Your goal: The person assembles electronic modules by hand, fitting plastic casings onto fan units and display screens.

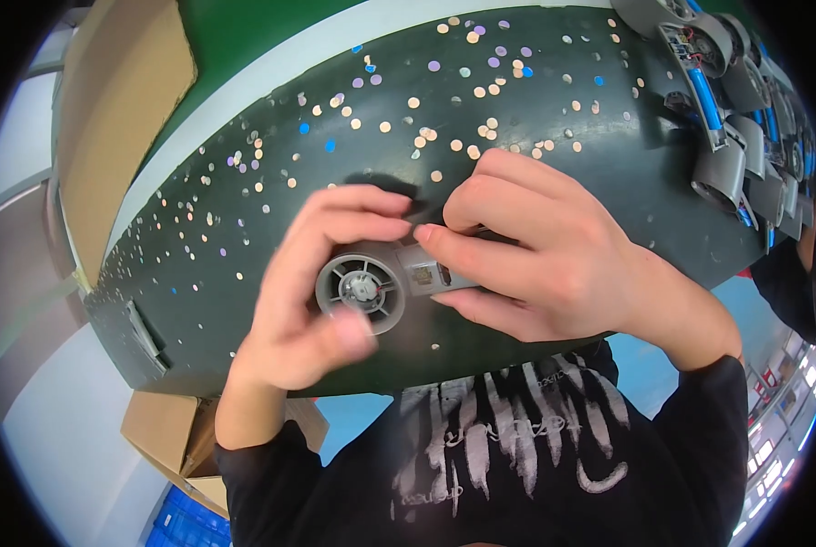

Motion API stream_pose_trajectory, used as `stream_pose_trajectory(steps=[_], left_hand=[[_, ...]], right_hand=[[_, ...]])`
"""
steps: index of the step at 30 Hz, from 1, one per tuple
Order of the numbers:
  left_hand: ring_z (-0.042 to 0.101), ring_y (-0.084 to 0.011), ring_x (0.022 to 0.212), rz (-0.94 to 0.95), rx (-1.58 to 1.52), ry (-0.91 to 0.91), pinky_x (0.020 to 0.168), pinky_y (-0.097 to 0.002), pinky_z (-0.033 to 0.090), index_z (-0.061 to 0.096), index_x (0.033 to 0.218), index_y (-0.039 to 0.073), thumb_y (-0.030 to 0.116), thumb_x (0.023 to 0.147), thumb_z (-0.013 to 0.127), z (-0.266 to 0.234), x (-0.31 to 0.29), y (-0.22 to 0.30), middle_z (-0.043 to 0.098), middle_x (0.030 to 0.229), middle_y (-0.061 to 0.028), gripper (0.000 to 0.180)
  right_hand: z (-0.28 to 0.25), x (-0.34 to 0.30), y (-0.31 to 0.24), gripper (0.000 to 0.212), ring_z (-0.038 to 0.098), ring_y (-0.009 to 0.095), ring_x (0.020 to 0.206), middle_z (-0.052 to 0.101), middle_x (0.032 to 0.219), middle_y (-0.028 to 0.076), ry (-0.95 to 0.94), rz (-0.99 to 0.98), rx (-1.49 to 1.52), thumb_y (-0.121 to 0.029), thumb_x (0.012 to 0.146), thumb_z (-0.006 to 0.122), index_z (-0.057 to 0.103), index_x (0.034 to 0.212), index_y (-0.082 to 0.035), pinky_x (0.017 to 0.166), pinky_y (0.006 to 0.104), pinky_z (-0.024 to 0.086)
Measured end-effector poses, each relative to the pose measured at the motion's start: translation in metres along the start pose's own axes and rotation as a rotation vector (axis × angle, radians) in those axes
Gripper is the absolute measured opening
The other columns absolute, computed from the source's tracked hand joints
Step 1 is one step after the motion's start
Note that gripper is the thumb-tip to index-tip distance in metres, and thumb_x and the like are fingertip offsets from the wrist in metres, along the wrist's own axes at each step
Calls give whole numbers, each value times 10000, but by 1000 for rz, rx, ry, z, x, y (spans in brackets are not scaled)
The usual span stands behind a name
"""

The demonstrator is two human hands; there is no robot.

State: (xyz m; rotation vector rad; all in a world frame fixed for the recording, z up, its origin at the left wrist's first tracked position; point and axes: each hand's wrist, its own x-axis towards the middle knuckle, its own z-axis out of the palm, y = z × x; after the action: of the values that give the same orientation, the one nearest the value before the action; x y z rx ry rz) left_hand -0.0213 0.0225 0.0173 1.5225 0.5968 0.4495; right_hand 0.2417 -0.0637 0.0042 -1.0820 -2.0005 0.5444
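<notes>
While the right hand is gripping a grey, round-headed plastic part, maybe for steadiness, the left hand is curling round its head, tightness unclear. It is sitting over the dark green table.

Coloured dots speckle the dark worktop; a cardboard sheet is upper left, a cardboard box and blue crate lower left.

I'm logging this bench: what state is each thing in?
Grey fan-like device: held, spoked round end facing the camera.
Left hand: curved around that round end, thumb blurred.
Right hand: closed on its narrow part.
Grey parts: heaped, some open, blue cylinders exposed.
Small discs: scattered across the dark table.
Cardboard box: open.
</notes>
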Motion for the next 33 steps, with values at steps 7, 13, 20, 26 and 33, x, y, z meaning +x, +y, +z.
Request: stream_pose_trajectory(steps=[7, 13, 20, 26, 33], left_hand=[[582, -166, 1021, -32, -62, 137, 941, -353, 524, 598, 1220, -5, 130, 1158, 534, 14, 8, -9, 577, 1237, -134, 161], [593, -162, 1000, 111, -118, 194, 912, -325, 521, 544, 1292, -12, 54, 1136, 525, 20, 7, -20, 577, 1220, -142, 171], [588, -151, 1039, 79, -184, 144, 969, -322, 504, 539, 1311, -8, 44, 1108, 561, 11, 7, -13, 590, 1203, -112, 210], [614, -203, 1236, 0, -384, -61, 1093, -342, 474, 552, 1377, 27, 272, 923, 776, 2, 10, -10, 622, 1331, -111, 562], [754, -311, 998, -28, 130, -122, 957, -386, 566, 763, 1257, 56, 178, 923, 789, 6, -9, 13, 786, 1029, -161, 357]], right_hand=[[9, 2, 4, 451, 586, 260, 784, 626, 956, 79, 29, -41, -41, -207, 695, 940, 792, 1050, 29, 640, 379, 471], [15, 2, 6, 350, 577, 238, 701, 641, 926, 68, 46, -89, -98, -251, 757, 928, 779, 926, 16, 560, 362, 441], [14, 7, -2, 377, 633, 176, 616, 674, 922, 53, -60, -6, -139, -262, 779, 944, 760, 998, -16, 486, 326, 472], [2, 23, -20, 384, 638, 162, 596, 639, 869, 33, -148, -140, -304, -275, 791, 939, 728, 1005, -37, 487, 317, 476], [-6, 53, -57, 330, 635, 152, 669, 627, 935, 32, -262, -369, -579, -226, 802, 863, 581, 918, -100, 511, 298, 480]])
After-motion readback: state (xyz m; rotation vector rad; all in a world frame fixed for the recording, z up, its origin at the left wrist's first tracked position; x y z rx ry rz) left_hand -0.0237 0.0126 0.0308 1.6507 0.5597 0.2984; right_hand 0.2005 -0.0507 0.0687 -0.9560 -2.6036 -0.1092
